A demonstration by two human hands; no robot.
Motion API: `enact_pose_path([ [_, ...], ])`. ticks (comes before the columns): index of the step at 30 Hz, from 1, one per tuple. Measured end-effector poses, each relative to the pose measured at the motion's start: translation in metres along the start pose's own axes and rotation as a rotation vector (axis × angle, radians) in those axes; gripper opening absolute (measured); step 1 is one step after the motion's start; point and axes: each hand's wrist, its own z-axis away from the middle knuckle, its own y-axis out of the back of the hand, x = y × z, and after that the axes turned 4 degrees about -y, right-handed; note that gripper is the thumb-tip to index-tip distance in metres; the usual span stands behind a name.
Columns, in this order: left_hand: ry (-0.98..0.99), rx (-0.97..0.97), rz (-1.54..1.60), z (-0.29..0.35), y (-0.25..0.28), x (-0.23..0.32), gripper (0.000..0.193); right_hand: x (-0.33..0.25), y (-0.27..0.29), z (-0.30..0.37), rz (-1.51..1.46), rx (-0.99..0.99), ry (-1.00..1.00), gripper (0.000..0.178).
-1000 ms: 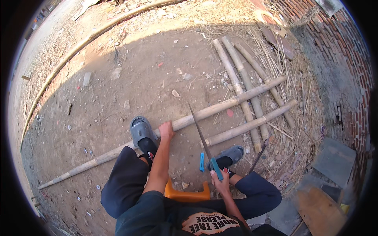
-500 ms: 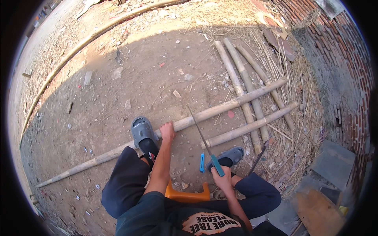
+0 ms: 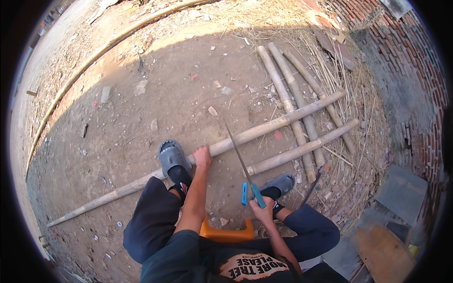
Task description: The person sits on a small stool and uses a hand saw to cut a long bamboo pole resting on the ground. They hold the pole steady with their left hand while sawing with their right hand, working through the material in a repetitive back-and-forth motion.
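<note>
Right grip (image 3: pixel 262 210) holds saw (image 3: pixel 255 191); left grip (image 3: pixel 203 157), pole (image 3: pixel 264 130); shirt (image 3: pixel 255 267) lettered.

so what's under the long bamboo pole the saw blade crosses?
Three shorter poles pass under the right-hand part of the long bamboo pole; dirt shows along both sides. Directly beneath it, those poles' crossing stretches and the ground are covered.

Dirt ground (image 3: pixel 165 104), strewn with stone chips (image 3: pixel 213 111) and straw (image 3: pixel 368 108). On it: three short poles (image 3: pixel 290 85), blue tool (image 3: pixel 244 194), curved pole (image 3: pixel 88 62).
</note>
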Motion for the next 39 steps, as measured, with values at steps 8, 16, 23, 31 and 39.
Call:
enact_pose_path([
  [8, 0.004, -0.005, 0.000, -0.005, -0.003, -0.002, 0.033, 0.001, 0.003, 0.005, 0.061, 0.014, 0.088, 0.032],
  [16, 0.022, -0.031, 0.018, -0.001, 0.011, 0.001, 0.040, 0.010, -0.019, -0.029, -0.035, -0.036, 0.077, 0.031],
  [23, 0.042, -0.047, 0.024, -0.002, 0.006, -0.004, 0.044, 0.032, 0.014, 0.025, 0.046, -0.016, 0.053, 0.032],
  [31, 0.019, -0.009, -0.016, -0.001, 0.002, -0.003, 0.050, 0.019, -0.024, -0.058, -0.045, -0.039, 0.050, 0.030],
  [39, 0.034, -0.019, -0.010, -0.001, -0.007, -0.005, 0.049, 0.028, 0.007, 0.026, 0.061, -0.046, 0.100, 0.031],
])
